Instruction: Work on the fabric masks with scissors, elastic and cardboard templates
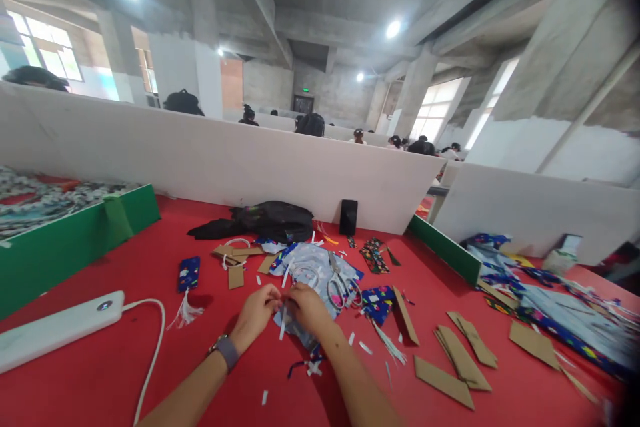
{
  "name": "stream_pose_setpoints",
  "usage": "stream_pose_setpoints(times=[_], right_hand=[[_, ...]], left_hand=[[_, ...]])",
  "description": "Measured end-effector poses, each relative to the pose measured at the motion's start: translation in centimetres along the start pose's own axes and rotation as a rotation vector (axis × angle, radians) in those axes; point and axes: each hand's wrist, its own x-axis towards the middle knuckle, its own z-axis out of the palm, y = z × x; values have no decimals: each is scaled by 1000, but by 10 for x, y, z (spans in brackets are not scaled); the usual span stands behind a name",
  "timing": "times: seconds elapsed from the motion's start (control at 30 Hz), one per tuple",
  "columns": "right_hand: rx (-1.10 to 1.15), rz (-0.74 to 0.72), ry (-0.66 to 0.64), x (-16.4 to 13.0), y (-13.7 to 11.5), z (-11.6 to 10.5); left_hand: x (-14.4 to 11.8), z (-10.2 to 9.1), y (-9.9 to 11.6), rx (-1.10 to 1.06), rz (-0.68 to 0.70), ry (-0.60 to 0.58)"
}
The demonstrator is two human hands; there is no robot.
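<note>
My left hand and my right hand nearly meet over the red table, fingers bent and pinched together. A narrow white strip hangs between them; which fingers grip it, I cannot tell. Beneath and behind them lies a crumpled pile of pale blue fabric with dark blue patterned edges. Metal scissors rest on that pile, beside my right hand. To its right is a dark blue patterned fabric piece with a pale tassel. A similar tasselled bookmark-like piece lies left of my left hand.
Cardboard strips lie at the right, and a black phone leans on the white partition. A black cloth bundle sits behind the pile. At left are a white power strip with cable and a green-walled bin.
</note>
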Motion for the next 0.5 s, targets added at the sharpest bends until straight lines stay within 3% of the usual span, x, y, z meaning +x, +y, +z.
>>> stream_pose_setpoints(times=[0.33,0.5], right_hand=[[130,10,80,-5,6,8],[202,-18,117,-6,6,2]], left_hand=[[5,8,5,-142,-90,79],[6,18,16,-256,-131,17]])
